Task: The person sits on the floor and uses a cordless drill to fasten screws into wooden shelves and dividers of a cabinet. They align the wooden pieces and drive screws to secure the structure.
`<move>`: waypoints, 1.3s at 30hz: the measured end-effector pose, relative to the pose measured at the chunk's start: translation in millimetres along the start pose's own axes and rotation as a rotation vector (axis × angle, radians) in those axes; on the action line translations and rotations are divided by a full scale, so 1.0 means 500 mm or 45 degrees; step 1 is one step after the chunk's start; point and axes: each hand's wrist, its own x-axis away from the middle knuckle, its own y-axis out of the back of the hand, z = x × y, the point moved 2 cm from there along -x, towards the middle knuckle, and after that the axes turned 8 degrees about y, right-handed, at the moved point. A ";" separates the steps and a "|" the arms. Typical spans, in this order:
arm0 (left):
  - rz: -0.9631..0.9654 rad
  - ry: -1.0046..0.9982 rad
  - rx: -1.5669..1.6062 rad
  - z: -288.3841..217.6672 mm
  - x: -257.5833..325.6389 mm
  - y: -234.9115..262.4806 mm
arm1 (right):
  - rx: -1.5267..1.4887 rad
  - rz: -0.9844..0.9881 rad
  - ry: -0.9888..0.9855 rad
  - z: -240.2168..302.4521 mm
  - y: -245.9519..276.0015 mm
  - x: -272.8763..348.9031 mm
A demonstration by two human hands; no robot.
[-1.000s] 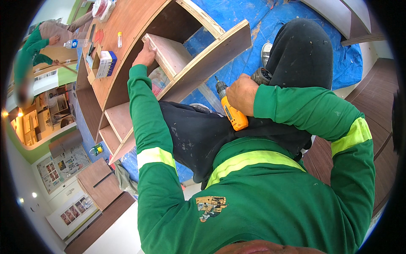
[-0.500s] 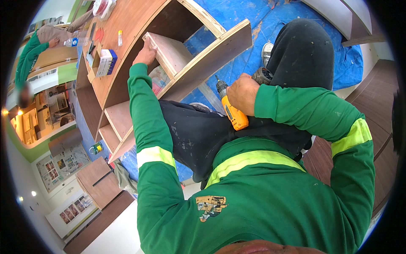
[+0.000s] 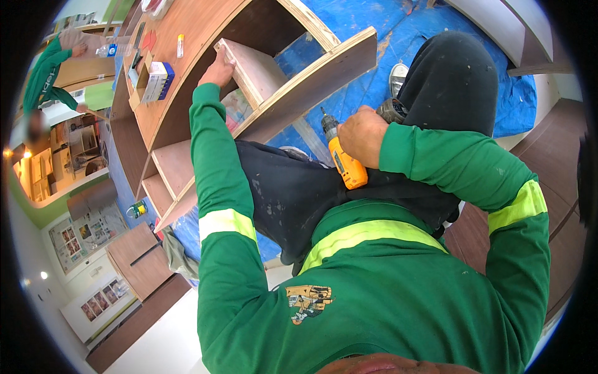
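Note:
My left hand (image 3: pixel 218 70) grips the upper end of a short plywood divider (image 3: pixel 256 68), fingers over its edge. That divider stands between a long plywood board (image 3: pixel 311 84) and the curved wooden panel (image 3: pixel 187 28) of a cabinet frame. In my right hand (image 3: pixel 363 136) is a yellow and black cordless drill (image 3: pixel 347 163), held around its grip over my lap. Its bit points up and away, toward the frame, and touches nothing.
On the curved panel are an open box (image 3: pixel 157 82), a small yellow and white tube (image 3: pixel 180 46) and a plastic bag (image 3: pixel 156 7). Blue tarp (image 3: pixel 355 100) covers the floor. A green-labelled bottle (image 3: pixel 136 209) lies left. Another person in a green sleeve (image 3: pixel 47 75) works at far left.
My hands keep their holds on the divider and the drill, nearly in place. The view has shifted slightly. The other person's arm now reaches out beside the panel.

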 end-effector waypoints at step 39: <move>0.179 -0.133 0.325 0.058 0.312 -0.098 | -0.122 -0.167 -0.078 -0.033 0.017 -0.003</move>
